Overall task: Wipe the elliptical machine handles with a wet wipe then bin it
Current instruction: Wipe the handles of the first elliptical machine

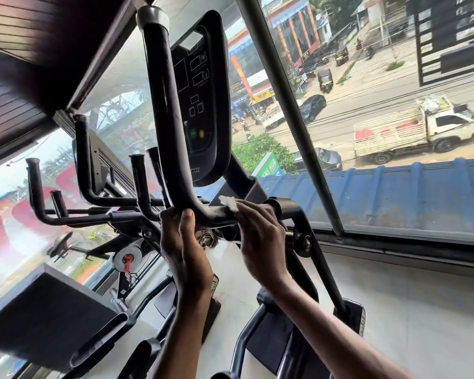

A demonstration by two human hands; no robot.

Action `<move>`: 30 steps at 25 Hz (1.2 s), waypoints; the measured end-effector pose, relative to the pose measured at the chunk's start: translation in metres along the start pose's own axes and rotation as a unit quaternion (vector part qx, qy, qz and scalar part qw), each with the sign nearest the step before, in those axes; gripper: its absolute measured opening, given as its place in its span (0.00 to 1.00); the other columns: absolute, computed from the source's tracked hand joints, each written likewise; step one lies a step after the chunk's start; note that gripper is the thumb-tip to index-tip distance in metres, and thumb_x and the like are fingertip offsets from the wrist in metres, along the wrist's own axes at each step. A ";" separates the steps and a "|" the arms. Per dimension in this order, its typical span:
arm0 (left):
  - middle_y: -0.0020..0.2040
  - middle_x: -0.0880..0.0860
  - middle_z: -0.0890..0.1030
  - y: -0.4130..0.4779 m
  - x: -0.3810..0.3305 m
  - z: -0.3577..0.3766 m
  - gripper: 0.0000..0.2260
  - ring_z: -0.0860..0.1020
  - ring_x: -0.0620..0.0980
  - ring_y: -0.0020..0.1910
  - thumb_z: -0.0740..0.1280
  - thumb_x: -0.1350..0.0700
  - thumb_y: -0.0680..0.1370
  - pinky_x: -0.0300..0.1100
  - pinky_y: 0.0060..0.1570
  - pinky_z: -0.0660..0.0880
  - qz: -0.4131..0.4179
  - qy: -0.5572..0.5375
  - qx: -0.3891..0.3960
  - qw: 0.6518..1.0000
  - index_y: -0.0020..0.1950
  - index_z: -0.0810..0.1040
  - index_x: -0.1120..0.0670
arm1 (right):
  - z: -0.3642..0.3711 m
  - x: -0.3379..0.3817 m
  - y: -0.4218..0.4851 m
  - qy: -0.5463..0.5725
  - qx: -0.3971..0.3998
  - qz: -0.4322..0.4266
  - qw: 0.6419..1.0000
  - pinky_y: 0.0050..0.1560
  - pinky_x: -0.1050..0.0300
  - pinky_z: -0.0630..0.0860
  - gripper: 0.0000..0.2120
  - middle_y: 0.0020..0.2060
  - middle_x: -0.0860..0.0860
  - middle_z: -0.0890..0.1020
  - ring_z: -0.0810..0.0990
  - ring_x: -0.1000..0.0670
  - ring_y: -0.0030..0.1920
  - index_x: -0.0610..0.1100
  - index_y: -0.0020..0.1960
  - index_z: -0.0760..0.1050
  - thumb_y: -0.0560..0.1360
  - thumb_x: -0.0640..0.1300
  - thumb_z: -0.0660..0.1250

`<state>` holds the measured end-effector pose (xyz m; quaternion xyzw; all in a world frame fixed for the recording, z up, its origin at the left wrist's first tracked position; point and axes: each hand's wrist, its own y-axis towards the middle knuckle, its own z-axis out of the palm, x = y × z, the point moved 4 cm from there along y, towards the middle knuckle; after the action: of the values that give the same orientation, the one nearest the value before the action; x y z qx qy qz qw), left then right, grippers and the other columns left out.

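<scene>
Head view. Below the black oval console panel (200, 105), the black curved tubular elliptical handle (160, 91) bends into a near-level bar. Our left hand (185, 242) clasps that bend, thumb over the top. Just right of it, also under the console, our right hand (260, 236) pinches a small white crumpled wet wipe (228, 202) against the bar, wipe touching tube.

Judgement: the wipe is light, limp and damp, and apt to bunch or tear. It is best spread under several fingertips and wrapped partway round the tube. The handle is stiff and probably pivots, so the steadying clasp at the bend makes sense. No bin in view.
</scene>
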<state>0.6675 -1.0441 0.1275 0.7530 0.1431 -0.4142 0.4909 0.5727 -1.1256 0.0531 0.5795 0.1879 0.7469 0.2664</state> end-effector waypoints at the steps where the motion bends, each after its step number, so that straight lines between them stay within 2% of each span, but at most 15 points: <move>1: 0.51 0.45 0.82 0.002 -0.005 -0.003 0.08 0.80 0.49 0.54 0.63 0.41 0.78 0.57 0.60 0.76 0.010 -0.025 0.004 1.000 0.51 0.78 0.41 | 0.003 0.010 -0.002 0.020 0.008 -0.035 0.999 0.60 0.59 0.78 0.10 0.58 0.49 0.86 0.82 0.50 0.57 0.40 0.61 0.84 0.81 0.37 0.70; 3: 0.47 0.49 0.84 0.006 -0.012 -0.009 0.10 0.82 0.55 0.51 0.63 0.44 0.77 0.62 0.56 0.79 0.030 -0.024 0.022 0.999 0.49 0.79 0.48 | 0.004 0.024 -0.008 0.026 0.028 -0.101 0.994 0.60 0.58 0.77 0.10 0.59 0.48 0.85 0.82 0.48 0.57 0.39 0.61 0.84 0.81 0.36 0.70; 4: 0.46 0.49 0.84 0.006 -0.017 -0.012 0.12 0.82 0.56 0.50 0.63 0.44 0.77 0.64 0.55 0.79 0.037 -0.012 0.031 0.999 0.50 0.80 0.49 | 0.003 0.020 -0.010 -0.006 0.012 -0.130 0.991 0.59 0.56 0.78 0.10 0.60 0.48 0.85 0.81 0.47 0.56 0.39 0.61 0.84 0.81 0.36 0.70; 7: 0.46 0.43 0.84 0.003 -0.018 -0.018 0.14 0.82 0.48 0.48 0.64 0.42 0.76 0.63 0.53 0.80 0.037 0.018 0.030 0.999 0.55 0.81 0.49 | -0.005 -0.005 -0.003 -0.020 -0.004 -0.083 0.996 0.55 0.48 0.80 0.09 0.58 0.48 0.85 0.81 0.48 0.55 0.39 0.60 0.84 0.81 0.37 0.70; 10: 0.54 0.48 0.84 0.003 -0.024 -0.021 0.20 0.82 0.50 0.54 0.65 0.45 0.76 0.62 0.55 0.80 0.038 0.002 0.012 0.999 0.63 0.79 0.54 | 0.005 0.032 -0.002 0.039 0.007 -0.087 0.995 0.54 0.55 0.80 0.07 0.53 0.48 0.87 0.83 0.50 0.52 0.39 0.56 0.86 0.79 0.37 0.72; 12: 0.56 0.47 0.85 0.004 -0.028 -0.021 0.19 0.82 0.50 0.55 0.66 0.50 0.77 0.59 0.56 0.80 0.035 -0.012 0.006 0.999 0.66 0.79 0.56 | 0.008 0.052 0.003 0.068 0.007 -0.107 0.992 0.52 0.60 0.79 0.05 0.51 0.49 0.87 0.84 0.51 0.50 0.39 0.54 0.86 0.78 0.36 0.74; 14: 0.55 0.43 0.85 0.004 -0.033 -0.020 0.18 0.82 0.45 0.55 0.65 0.52 0.78 0.53 0.56 0.80 0.032 -0.009 0.001 0.999 0.66 0.79 0.56 | 0.002 0.045 0.005 0.064 0.012 -0.115 0.991 0.52 0.60 0.80 0.05 0.51 0.50 0.87 0.84 0.53 0.50 0.40 0.53 0.86 0.77 0.37 0.75; 18: 0.55 0.36 0.84 0.002 -0.037 -0.020 0.15 0.82 0.40 0.55 0.64 0.54 0.78 0.47 0.55 0.80 0.039 -0.013 -0.001 0.999 0.64 0.78 0.47 | 0.004 0.049 0.010 0.067 0.009 -0.116 0.991 0.51 0.57 0.81 0.03 0.50 0.50 0.88 0.85 0.53 0.50 0.39 0.50 0.86 0.77 0.36 0.75; 21: 0.55 0.35 0.84 0.005 -0.042 -0.018 0.15 0.82 0.40 0.55 0.64 0.54 0.78 0.47 0.54 0.79 0.045 -0.028 -0.003 0.999 0.64 0.78 0.44 | 0.024 0.075 0.042 0.103 -0.020 -0.081 0.991 0.51 0.61 0.80 0.03 0.48 0.52 0.88 0.86 0.55 0.48 0.40 0.50 0.87 0.78 0.38 0.75; 23: 0.55 0.37 0.84 0.006 -0.043 -0.016 0.16 0.83 0.40 0.55 0.64 0.54 0.78 0.42 0.52 0.79 0.049 -0.031 0.000 0.998 0.65 0.78 0.46 | 0.023 0.076 0.051 0.122 -0.009 -0.067 0.990 0.51 0.64 0.79 0.03 0.48 0.52 0.88 0.86 0.57 0.48 0.41 0.50 0.87 0.77 0.38 0.75; 25: 0.54 0.38 0.85 0.008 -0.043 -0.017 0.17 0.83 0.40 0.53 0.64 0.54 0.78 0.36 0.47 0.78 0.055 -0.035 0.004 0.998 0.66 0.79 0.50 | 0.012 0.072 0.038 0.121 0.014 -0.087 0.989 0.50 0.63 0.79 0.03 0.50 0.50 0.87 0.86 0.57 0.50 0.40 0.49 0.87 0.77 0.36 0.76; 27: 0.51 0.38 0.85 0.009 -0.043 -0.017 0.17 0.83 0.37 0.48 0.64 0.54 0.78 0.33 0.43 0.78 0.058 -0.031 0.008 0.998 0.67 0.79 0.52 | 0.006 0.071 0.026 0.116 0.025 -0.094 0.989 0.49 0.60 0.81 0.02 0.50 0.49 0.87 0.85 0.56 0.50 0.39 0.49 0.86 0.76 0.36 0.76; 30: 0.46 0.36 0.85 0.012 -0.046 -0.016 0.18 0.81 0.34 0.40 0.64 0.55 0.78 0.30 0.38 0.76 0.059 -0.037 0.013 0.997 0.67 0.79 0.54 | 0.022 0.083 0.049 0.131 -0.001 -0.065 0.989 0.46 0.61 0.80 0.02 0.48 0.50 0.86 0.85 0.56 0.46 0.40 0.48 0.87 0.77 0.39 0.76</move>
<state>0.6544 -1.0270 0.1730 0.7509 0.0748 -0.4134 0.5096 0.5693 -1.1138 0.1516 0.4626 0.2578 0.7979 0.2879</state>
